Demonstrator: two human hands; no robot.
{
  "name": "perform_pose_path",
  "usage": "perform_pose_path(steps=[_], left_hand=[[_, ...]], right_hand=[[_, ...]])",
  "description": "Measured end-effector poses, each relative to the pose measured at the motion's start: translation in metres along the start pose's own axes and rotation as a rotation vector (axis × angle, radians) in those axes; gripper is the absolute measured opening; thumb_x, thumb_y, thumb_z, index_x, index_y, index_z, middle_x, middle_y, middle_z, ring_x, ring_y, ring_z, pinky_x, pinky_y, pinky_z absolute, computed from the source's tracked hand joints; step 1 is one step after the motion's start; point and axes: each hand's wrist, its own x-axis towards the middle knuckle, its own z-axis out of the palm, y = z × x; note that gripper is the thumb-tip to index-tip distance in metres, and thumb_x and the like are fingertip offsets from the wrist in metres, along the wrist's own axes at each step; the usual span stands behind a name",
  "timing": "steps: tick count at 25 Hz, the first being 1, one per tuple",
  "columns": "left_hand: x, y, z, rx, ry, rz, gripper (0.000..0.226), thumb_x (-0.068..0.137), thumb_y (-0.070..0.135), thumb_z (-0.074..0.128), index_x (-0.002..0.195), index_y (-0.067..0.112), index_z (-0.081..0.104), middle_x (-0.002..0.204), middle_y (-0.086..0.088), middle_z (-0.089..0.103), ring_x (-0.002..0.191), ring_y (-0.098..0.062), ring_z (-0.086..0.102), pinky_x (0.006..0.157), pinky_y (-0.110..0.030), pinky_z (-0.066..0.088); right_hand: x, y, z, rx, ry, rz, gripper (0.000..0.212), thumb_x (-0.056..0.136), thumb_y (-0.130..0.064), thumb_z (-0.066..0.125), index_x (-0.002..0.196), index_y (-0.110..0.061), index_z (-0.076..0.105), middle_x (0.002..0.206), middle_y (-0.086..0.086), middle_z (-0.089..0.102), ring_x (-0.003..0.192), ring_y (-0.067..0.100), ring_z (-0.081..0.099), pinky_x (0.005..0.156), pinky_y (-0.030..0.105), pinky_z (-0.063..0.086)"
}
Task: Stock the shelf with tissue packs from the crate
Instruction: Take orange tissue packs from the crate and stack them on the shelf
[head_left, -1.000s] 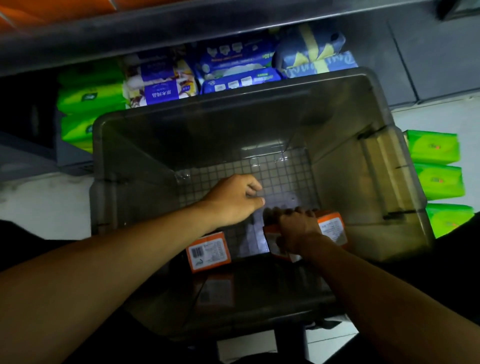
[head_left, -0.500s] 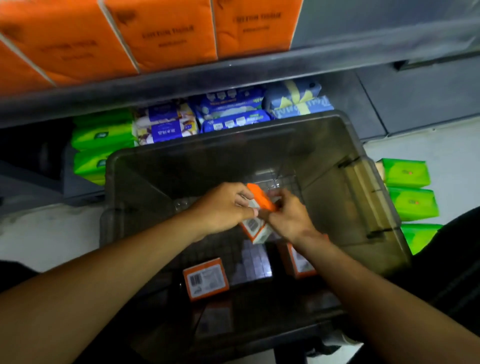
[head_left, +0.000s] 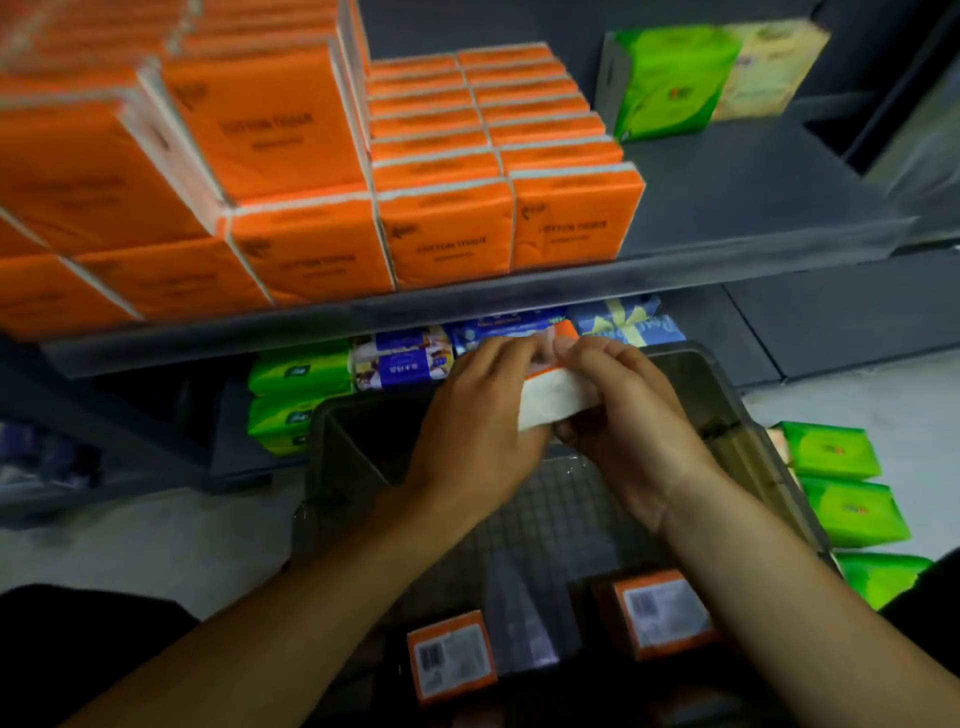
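My left hand (head_left: 478, 431) and my right hand (head_left: 628, 426) together hold one orange tissue pack (head_left: 553, 397), white side towards me, above the far part of the dark translucent crate (head_left: 748, 441). Fingers of both hands curl over the pack's top edge. Two more orange packs lie label-up on the crate floor, one at the near left (head_left: 451, 656), one at the near right (head_left: 662, 613). On the grey shelf (head_left: 727, 208) above, orange packs (head_left: 447, 228) stand in rows and stacks to the left and middle.
Green and pale packs (head_left: 675, 78) stand at the shelf's back right, with bare shelf in front of them. The bottom shelf holds green (head_left: 298, 374) and blue packs (head_left: 405, 358). Several green packs (head_left: 841, 478) lie on the floor right of the crate.
Both hands have lifted an orange pack from the crate floor up towards the shelf. The view has tilted upward, bringing the orange-stocked shelf into sight.
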Motion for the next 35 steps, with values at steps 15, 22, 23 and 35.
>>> perform_pose_path(steps=[15,22,23,35], left_hand=[[0.039,0.027,-0.111,-1.349,0.174,-0.461,0.03,0.074,0.016,0.065,0.103,0.023,0.072,0.114,-0.004,0.073,0.106,-0.025,0.07,0.087,-0.05,0.057],[0.035,0.033,-0.098,-1.535,0.205,-0.492,0.042,0.087,0.019,0.058,0.128,0.015,0.06,0.125,-0.011,0.068,0.118,-0.029,0.064,0.107,-0.052,0.042],[0.034,0.031,-0.096,-1.519,0.208,-0.495,0.045,0.086,0.019,0.061,0.131,0.013,0.058,0.125,-0.012,0.068,0.118,-0.029,0.064,0.107,-0.052,0.043],[0.055,-0.008,-0.135,-0.811,0.451,-0.366,0.043,0.084,0.014,0.075,0.119,0.035,0.062,0.115,0.014,0.069,0.111,0.0,0.062,0.084,-0.021,0.051]], right_hand=[[-0.004,-0.085,0.023,-0.156,-0.162,-0.333,0.038,0.08,-0.034,0.072,0.117,-0.024,0.066,0.098,0.0,0.068,0.089,0.014,0.064,0.072,0.029,0.053],[-0.016,-0.067,0.068,-0.073,-0.23,-0.334,0.029,0.083,-0.02,0.07,0.111,-0.013,0.064,0.097,0.0,0.075,0.091,0.014,0.072,0.073,0.025,0.055],[-0.016,-0.066,0.07,-0.045,-0.21,-0.332,0.027,0.083,-0.017,0.07,0.109,-0.011,0.063,0.096,0.001,0.075,0.09,0.015,0.072,0.073,0.027,0.055],[0.033,-0.153,0.119,-1.137,-0.295,-0.954,0.038,0.074,-0.031,0.083,0.108,-0.025,0.065,0.102,-0.012,0.069,0.094,0.005,0.064,0.084,0.029,0.052]])
